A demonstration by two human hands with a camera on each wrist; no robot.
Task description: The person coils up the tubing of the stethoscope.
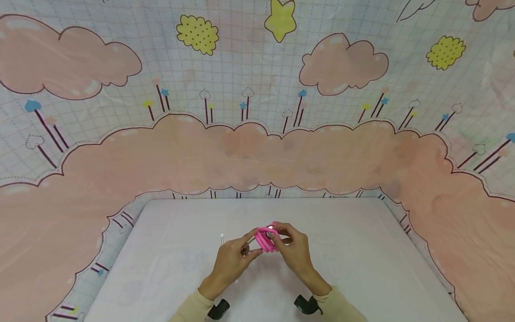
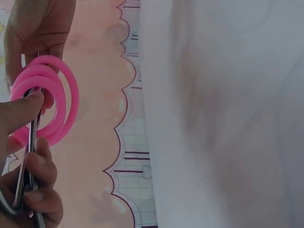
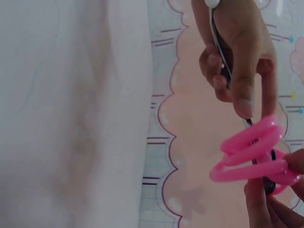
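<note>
Both hands hold a stethoscope, whose pink tubing (image 1: 262, 241) is wound into several loops, raised over the white table. My left hand (image 1: 233, 258) grips the metal ear tubes (image 2: 32, 137), its fingers curled round them in the left wrist view. A white ear tip (image 1: 222, 236) sticks up beyond that hand. On the other side, my right hand (image 1: 297, 248) pinches the coil, with thumb and fingers at its right end. A dark, round-edged part (image 3: 270, 185), apparently the chest piece, sits inside the loops by the right fingertips and is partly hidden.
The white table (image 1: 181, 232) spreads beneath both hands. Behind and beside it hangs a cloth (image 1: 241, 156) printed with clouds and stars. Dark wrist straps (image 1: 219, 309) are at both cuffs.
</note>
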